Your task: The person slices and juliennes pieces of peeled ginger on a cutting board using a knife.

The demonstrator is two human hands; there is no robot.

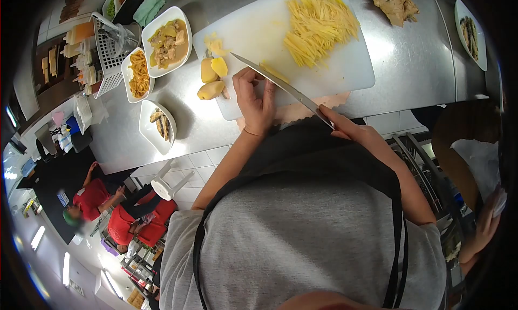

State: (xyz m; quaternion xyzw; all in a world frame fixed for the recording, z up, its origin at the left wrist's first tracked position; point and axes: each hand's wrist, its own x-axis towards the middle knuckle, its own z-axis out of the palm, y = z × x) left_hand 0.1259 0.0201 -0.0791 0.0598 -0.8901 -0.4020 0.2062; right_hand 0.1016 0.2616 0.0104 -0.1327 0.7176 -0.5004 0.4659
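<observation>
My right hand [345, 124] grips the handle of a long kitchen knife [291, 89], its blade pointing left across the white cutting board [243, 34]. Against the near side of the blade, my left hand [255, 102] has its fingers curled down over sliced ginger [275, 72]; a few yellow strips show past the blade, and the rest is hidden. A large pile of ginger strips [321, 29] lies at the board's upper right. Peeled ginger pieces [211, 88] and thin ginger scraps [216, 44] sit at the board's left edge.
Left of the board stand white dishes of food: a stew bowl [168, 41], a noodle-like dish [138, 75] and a smaller dish [158, 127]. Unpeeled ginger root [395, 5] and an oval plate [470, 35] lie right. A white stool [171, 183] and other people are nearby.
</observation>
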